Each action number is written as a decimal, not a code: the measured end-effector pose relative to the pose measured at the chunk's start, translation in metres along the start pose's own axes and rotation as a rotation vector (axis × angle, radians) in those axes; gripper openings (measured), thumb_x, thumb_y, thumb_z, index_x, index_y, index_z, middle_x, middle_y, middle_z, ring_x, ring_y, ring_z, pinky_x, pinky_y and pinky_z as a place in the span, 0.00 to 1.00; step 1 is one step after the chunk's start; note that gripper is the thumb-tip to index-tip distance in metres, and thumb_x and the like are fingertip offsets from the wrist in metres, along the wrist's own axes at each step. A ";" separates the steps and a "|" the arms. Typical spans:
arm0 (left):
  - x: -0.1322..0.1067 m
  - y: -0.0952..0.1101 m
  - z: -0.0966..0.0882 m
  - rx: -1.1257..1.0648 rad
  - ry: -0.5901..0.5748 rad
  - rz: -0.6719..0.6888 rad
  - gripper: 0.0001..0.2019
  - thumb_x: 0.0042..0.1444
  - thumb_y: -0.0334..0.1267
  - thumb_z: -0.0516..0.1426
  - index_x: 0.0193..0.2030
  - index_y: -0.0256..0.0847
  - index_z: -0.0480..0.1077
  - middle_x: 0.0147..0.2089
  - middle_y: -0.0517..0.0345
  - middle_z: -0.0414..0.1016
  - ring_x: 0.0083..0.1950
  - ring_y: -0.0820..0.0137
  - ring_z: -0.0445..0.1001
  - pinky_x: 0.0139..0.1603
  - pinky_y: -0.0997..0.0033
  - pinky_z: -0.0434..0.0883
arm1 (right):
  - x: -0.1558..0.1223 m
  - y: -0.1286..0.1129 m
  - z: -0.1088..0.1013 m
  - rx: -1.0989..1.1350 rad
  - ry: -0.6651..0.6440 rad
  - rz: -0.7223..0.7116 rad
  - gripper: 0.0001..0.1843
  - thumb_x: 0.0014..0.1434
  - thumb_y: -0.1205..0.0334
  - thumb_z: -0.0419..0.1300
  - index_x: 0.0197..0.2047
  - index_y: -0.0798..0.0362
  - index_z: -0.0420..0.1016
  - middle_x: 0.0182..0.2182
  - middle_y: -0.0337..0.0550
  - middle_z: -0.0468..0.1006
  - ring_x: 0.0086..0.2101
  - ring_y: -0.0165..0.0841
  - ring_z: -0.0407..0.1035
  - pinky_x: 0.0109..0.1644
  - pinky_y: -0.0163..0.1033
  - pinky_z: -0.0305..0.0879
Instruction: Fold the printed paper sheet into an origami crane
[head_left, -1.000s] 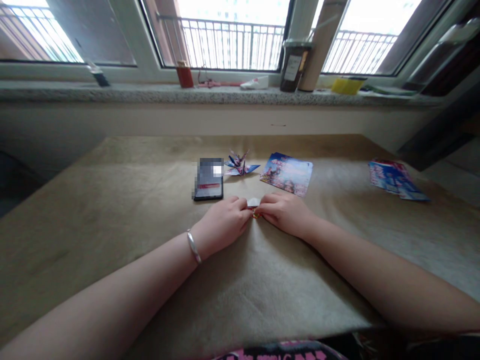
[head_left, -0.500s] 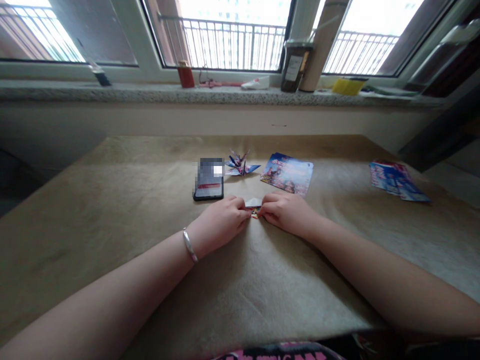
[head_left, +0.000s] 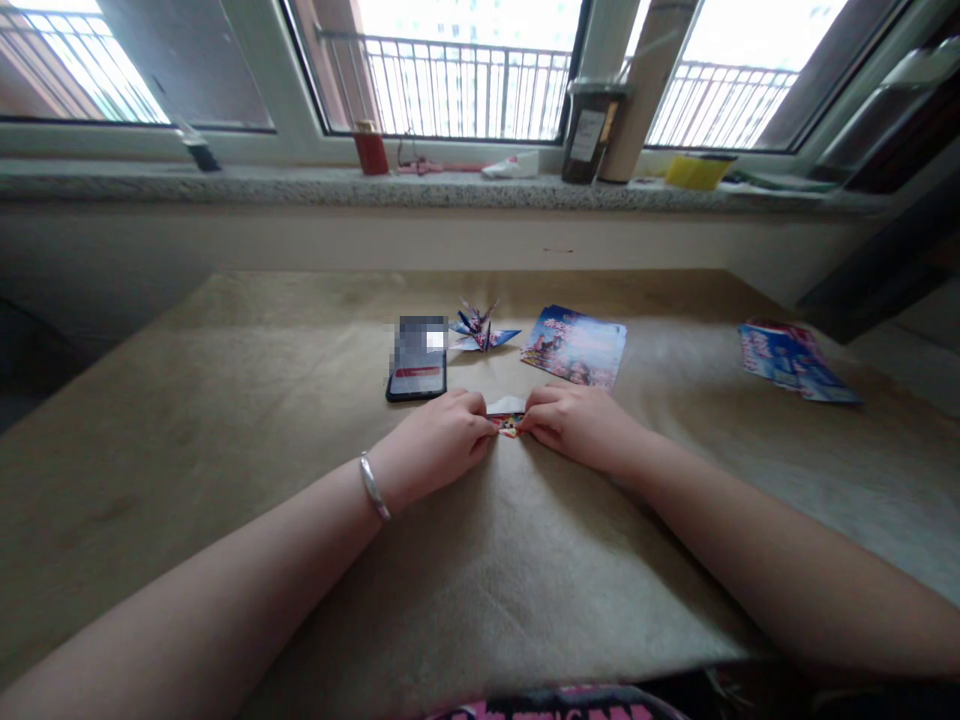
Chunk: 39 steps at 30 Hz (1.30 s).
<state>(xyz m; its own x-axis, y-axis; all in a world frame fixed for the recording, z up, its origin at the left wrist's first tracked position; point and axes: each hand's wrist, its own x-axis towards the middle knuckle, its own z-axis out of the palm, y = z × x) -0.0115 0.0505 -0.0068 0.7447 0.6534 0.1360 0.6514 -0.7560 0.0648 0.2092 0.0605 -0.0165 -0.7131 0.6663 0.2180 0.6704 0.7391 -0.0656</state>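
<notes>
Between my two hands lies a small folded piece of patterned paper (head_left: 508,422), white along its far side and multicoloured nearest me. My left hand (head_left: 456,430), with a silver bangle at the wrist, pinches its left edge with the fingers curled. At the right edge my right hand (head_left: 566,420) grips it the same way. Much of the paper is hidden under the fingers. Just beyond stand a folded paper crane (head_left: 484,330) in blue and pink and, left of it, a phone (head_left: 417,365) lying face up.
A stack of blue and pink printed paper sheets (head_left: 576,348) lies past my right hand. Further right is another fanned pile of sheets (head_left: 796,362). Behind the table (head_left: 187,400), the windowsill (head_left: 465,192) carries a red container (head_left: 371,150), a dark jar (head_left: 589,135) and a yellow object (head_left: 697,172).
My left hand has shifted slightly to the left, so a little more of the paper shows between my hands. The other things have stayed in place.
</notes>
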 end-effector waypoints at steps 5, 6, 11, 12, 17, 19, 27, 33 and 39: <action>0.000 0.004 -0.003 0.055 0.014 0.052 0.11 0.60 0.31 0.52 0.36 0.38 0.76 0.37 0.51 0.72 0.40 0.67 0.69 0.44 0.67 0.70 | 0.000 0.000 0.000 -0.012 -0.016 -0.012 0.10 0.59 0.66 0.57 0.37 0.49 0.80 0.35 0.41 0.79 0.33 0.31 0.70 0.36 0.34 0.59; 0.000 0.005 -0.003 0.071 0.019 0.060 0.11 0.60 0.31 0.52 0.36 0.37 0.76 0.38 0.51 0.72 0.41 0.67 0.69 0.44 0.67 0.70 | 0.000 -0.001 0.000 -0.024 -0.011 -0.014 0.10 0.59 0.66 0.56 0.36 0.49 0.80 0.35 0.41 0.79 0.33 0.31 0.70 0.36 0.35 0.60; -0.001 0.005 -0.003 0.076 0.039 0.076 0.11 0.61 0.31 0.51 0.39 0.37 0.76 0.44 0.51 0.73 0.44 0.65 0.70 0.47 0.65 0.71 | -0.001 -0.001 0.000 -0.011 -0.006 -0.017 0.10 0.59 0.65 0.56 0.36 0.49 0.80 0.35 0.40 0.79 0.33 0.31 0.70 0.36 0.35 0.60; -0.001 0.004 -0.002 0.056 0.033 0.073 0.11 0.60 0.31 0.52 0.40 0.38 0.76 0.44 0.51 0.74 0.44 0.66 0.71 0.47 0.65 0.71 | -0.001 0.000 0.000 -0.002 -0.008 -0.014 0.10 0.59 0.65 0.56 0.36 0.49 0.80 0.35 0.40 0.79 0.33 0.31 0.70 0.36 0.35 0.60; -0.002 -0.002 -0.001 -0.017 0.023 0.058 0.11 0.60 0.32 0.52 0.41 0.40 0.77 0.44 0.53 0.75 0.44 0.67 0.72 0.47 0.67 0.71 | -0.002 0.004 0.001 0.017 -0.009 0.010 0.09 0.57 0.66 0.57 0.35 0.49 0.80 0.35 0.40 0.79 0.33 0.31 0.71 0.37 0.35 0.61; -0.003 -0.003 -0.001 -0.031 0.023 0.057 0.12 0.61 0.32 0.52 0.42 0.40 0.77 0.44 0.53 0.75 0.43 0.68 0.72 0.47 0.67 0.71 | -0.002 0.003 0.001 0.036 0.002 0.012 0.09 0.57 0.66 0.57 0.35 0.49 0.80 0.35 0.39 0.79 0.33 0.31 0.71 0.37 0.34 0.61; -0.002 -0.005 -0.002 -0.050 0.045 0.086 0.11 0.60 0.31 0.53 0.41 0.40 0.77 0.42 0.52 0.76 0.41 0.69 0.72 0.45 0.68 0.71 | -0.001 0.004 -0.005 0.040 0.000 0.006 0.09 0.55 0.66 0.59 0.34 0.47 0.81 0.33 0.40 0.79 0.33 0.32 0.69 0.36 0.36 0.61; 0.000 -0.012 0.000 -0.124 0.037 0.085 0.11 0.59 0.32 0.54 0.43 0.42 0.78 0.44 0.53 0.77 0.42 0.70 0.74 0.48 0.69 0.72 | -0.005 0.013 -0.006 0.089 -0.012 -0.005 0.09 0.56 0.66 0.59 0.33 0.47 0.81 0.33 0.39 0.79 0.32 0.30 0.70 0.36 0.35 0.61; 0.000 -0.014 0.000 -0.150 0.028 0.087 0.12 0.59 0.31 0.53 0.43 0.42 0.77 0.44 0.54 0.77 0.43 0.70 0.73 0.48 0.69 0.70 | -0.005 0.009 -0.005 0.048 -0.010 -0.011 0.09 0.55 0.67 0.58 0.33 0.48 0.80 0.33 0.40 0.78 0.33 0.32 0.69 0.36 0.36 0.60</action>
<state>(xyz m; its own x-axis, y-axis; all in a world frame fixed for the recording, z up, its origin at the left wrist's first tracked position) -0.0204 0.0610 -0.0079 0.7915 0.5855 0.1754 0.5542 -0.8084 0.1982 0.2199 0.0633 -0.0136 -0.7228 0.6584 0.2098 0.6517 0.7505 -0.1101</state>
